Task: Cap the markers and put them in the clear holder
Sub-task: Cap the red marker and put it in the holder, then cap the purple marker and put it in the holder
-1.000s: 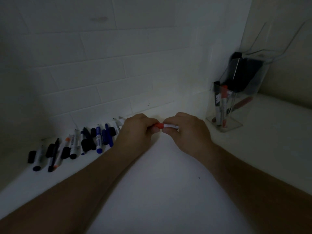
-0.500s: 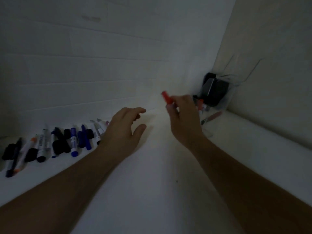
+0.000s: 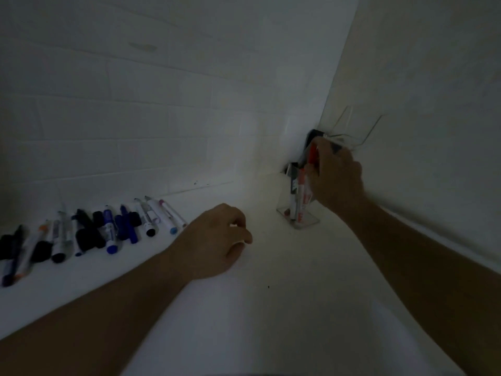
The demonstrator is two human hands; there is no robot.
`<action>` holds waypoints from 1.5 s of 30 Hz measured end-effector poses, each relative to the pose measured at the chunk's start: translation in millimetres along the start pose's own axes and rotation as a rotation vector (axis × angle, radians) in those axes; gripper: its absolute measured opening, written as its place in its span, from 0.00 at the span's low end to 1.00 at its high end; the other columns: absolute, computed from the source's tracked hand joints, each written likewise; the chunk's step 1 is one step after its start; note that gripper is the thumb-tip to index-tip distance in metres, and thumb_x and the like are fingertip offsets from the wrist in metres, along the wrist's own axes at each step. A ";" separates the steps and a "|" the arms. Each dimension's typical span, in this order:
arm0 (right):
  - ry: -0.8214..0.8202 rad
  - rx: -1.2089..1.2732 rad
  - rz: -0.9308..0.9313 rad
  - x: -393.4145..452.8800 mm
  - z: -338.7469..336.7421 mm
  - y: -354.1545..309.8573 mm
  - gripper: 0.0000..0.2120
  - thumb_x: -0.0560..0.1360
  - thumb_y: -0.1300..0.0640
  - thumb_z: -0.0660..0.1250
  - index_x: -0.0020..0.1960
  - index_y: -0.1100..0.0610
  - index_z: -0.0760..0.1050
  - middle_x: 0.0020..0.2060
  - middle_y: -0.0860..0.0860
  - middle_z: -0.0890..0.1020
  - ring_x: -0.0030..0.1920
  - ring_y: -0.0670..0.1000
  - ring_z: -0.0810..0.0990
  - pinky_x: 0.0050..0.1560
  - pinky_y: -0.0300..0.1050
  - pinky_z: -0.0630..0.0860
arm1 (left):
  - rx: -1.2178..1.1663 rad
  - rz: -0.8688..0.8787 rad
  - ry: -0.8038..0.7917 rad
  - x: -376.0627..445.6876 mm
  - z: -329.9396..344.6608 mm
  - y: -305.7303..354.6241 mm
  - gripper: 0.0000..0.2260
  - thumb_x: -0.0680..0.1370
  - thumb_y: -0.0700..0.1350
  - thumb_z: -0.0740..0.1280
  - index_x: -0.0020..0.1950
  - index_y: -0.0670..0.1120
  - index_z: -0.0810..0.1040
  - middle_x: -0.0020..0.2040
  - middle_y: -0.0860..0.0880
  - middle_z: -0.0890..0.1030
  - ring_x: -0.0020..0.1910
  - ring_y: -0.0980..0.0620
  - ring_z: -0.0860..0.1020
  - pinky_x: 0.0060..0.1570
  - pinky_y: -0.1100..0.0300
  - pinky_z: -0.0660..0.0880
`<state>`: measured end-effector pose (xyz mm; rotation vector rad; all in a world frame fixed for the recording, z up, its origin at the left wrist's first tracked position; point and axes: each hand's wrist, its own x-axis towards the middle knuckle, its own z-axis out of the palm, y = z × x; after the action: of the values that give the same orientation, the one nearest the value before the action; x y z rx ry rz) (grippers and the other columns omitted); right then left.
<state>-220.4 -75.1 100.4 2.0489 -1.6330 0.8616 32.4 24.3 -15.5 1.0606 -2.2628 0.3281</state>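
Right hand: the right hand (image 3: 336,177) is curled round a red-capped marker (image 3: 312,156), which is pinched near its upper end and held upright over the mouth of the clear holder (image 3: 298,221).
Left hand: the left hand (image 3: 214,240) is seen loosely curled and resting on the white surface (image 3: 271,308), nothing being held in it.
Marker in hand: judged light, stiff and smooth-barrelled; a pinch at the cap end is likely enough, and the tip can be lowered straight down.
Clear holder: placed just below and left of the right hand's fingers, with other markers already stood inside; judged thin-walled, rigid and easily tipped if knocked.
Remaining markers: a row of markers (image 3: 108,229) is laid out beyond and to the left of the left hand; loose caps are mixed in, though which pens are uncapped cannot be told in this dim light.
Grip advice: each is best taken at mid-barrel.
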 end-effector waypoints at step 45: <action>-0.463 0.332 -0.438 -61.5 106.9 -171.0 0.16 0.80 0.40 0.61 0.48 0.54 0.71 0.45 0.51 0.69 0.44 0.53 0.71 0.43 0.46 0.69 | 0.367 -0.803 0.184 -22.4 -68.1 -76.2 0.19 0.68 0.34 0.62 0.50 0.54 0.81 0.47 0.50 0.83 0.51 0.42 0.74 0.52 0.48 0.72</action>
<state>-39.7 -55.0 -6.3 2.8623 -1.2023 0.5538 130.2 19.6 21.4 1.9254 -1.4789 0.4721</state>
